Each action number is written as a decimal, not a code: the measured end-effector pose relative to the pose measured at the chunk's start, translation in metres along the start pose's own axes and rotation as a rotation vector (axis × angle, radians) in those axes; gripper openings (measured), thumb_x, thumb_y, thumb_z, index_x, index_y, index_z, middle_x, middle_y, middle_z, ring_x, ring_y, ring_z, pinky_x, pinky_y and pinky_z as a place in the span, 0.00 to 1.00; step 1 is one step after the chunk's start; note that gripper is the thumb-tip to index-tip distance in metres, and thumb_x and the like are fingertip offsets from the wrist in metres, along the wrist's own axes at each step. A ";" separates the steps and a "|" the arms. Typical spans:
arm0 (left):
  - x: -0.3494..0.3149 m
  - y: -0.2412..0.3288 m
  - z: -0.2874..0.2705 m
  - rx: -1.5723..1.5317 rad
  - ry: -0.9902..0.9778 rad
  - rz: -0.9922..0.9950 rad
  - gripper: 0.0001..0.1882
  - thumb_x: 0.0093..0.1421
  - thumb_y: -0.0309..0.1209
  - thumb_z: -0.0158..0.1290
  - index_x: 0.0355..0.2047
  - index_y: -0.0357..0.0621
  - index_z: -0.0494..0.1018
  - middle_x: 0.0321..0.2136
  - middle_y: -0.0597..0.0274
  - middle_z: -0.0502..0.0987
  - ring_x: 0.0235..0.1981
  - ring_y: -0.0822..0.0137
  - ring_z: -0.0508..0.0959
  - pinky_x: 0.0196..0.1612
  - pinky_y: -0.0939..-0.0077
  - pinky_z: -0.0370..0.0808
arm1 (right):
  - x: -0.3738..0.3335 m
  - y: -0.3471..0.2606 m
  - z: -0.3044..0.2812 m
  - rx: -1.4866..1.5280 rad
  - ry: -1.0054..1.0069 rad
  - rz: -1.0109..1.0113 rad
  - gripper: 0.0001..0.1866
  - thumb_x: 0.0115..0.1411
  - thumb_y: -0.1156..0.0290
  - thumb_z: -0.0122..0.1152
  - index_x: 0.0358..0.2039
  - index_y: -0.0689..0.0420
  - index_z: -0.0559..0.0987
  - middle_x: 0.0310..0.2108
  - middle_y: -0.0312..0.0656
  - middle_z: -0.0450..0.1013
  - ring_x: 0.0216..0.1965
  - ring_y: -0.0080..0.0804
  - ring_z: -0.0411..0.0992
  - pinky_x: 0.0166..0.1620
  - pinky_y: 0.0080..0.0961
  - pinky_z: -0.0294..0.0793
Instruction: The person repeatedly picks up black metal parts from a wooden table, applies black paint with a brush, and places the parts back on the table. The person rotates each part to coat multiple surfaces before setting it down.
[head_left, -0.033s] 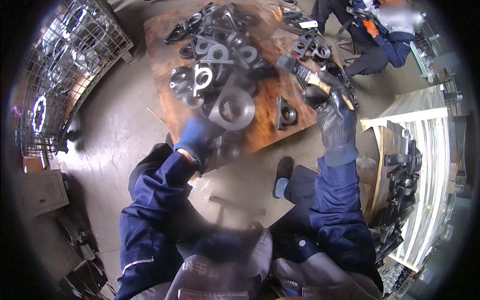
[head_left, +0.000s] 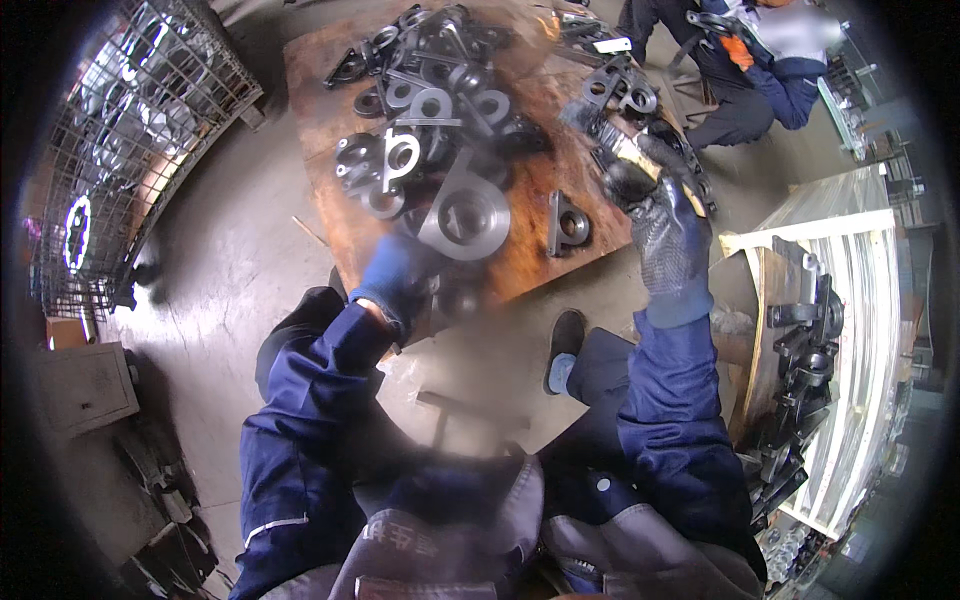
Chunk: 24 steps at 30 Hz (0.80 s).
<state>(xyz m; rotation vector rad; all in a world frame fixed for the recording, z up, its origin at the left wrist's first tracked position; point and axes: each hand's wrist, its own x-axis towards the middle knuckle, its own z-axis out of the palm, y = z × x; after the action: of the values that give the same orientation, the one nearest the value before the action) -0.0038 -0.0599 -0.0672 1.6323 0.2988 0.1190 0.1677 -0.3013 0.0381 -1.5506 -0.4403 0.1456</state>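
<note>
My left hand (head_left: 395, 275), in a blue glove, grips a grey metal bracket with a large ring (head_left: 494, 222), held up over the near edge of the wooden table (head_left: 340, 215). Its fingers are partly hidden behind the bracket and blurred. My right hand (head_left: 665, 225), in a dark coated glove, is closed around the pale wooden handle of a brush (head_left: 632, 155). The brush's dark bristles point up and left, apart from the bracket. Between my hands, a smaller ring bracket (head_left: 570, 226) stands alone on the table.
A heap of dark ring brackets (head_left: 430, 75) covers the table's far middle, with more at its right side. A wire mesh cage (head_left: 150, 130) stands left. At right is a pallet (head_left: 860, 300) beside a row of black parts (head_left: 810, 350). Another person (head_left: 765, 75) sits far right.
The brush in my right hand has shifted slightly, its bristle end now in front of the parts at the table's right side. My left hand and the bracket stay almost in place.
</note>
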 end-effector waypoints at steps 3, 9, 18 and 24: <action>-0.004 0.017 0.031 -0.298 0.041 -0.003 0.22 0.54 0.26 0.62 0.49 0.40 0.70 0.35 0.64 0.78 0.35 0.73 0.78 0.33 0.76 0.75 | -0.001 0.012 -0.003 -0.027 -0.047 -0.220 0.15 0.71 0.67 0.48 0.51 0.62 0.75 0.48 0.44 0.75 0.44 0.30 0.77 0.48 0.27 0.79; 0.014 0.029 0.063 -0.065 0.078 0.115 0.28 0.50 0.20 0.59 0.53 0.39 0.68 0.45 0.60 0.76 0.45 0.67 0.77 0.48 0.72 0.75 | -0.022 0.043 0.022 -0.445 -0.148 -0.499 0.23 0.56 0.64 0.71 0.49 0.58 0.74 0.47 0.44 0.76 0.45 0.33 0.78 0.50 0.27 0.77; 0.022 0.003 0.064 0.272 0.216 0.191 0.31 0.47 0.17 0.58 0.55 0.39 0.68 0.46 0.59 0.77 0.47 0.65 0.76 0.51 0.70 0.75 | -0.030 0.045 0.040 -1.168 -0.104 -0.268 0.37 0.45 0.64 0.73 0.55 0.57 0.67 0.42 0.54 0.71 0.42 0.52 0.72 0.44 0.43 0.74; 0.022 0.007 0.062 0.520 0.387 0.475 0.20 0.56 0.27 0.52 0.49 0.36 0.72 0.33 0.46 0.78 0.34 0.46 0.79 0.36 0.55 0.74 | -0.017 0.057 0.061 -1.573 -0.227 -0.061 0.44 0.42 0.49 0.76 0.54 0.59 0.66 0.43 0.50 0.70 0.43 0.44 0.73 0.43 0.38 0.76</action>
<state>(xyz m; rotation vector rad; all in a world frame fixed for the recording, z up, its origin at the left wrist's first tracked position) 0.0343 -0.1143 -0.0680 2.1726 0.2402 0.7781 0.1406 -0.2490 -0.0234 -3.0666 -0.8720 -0.1325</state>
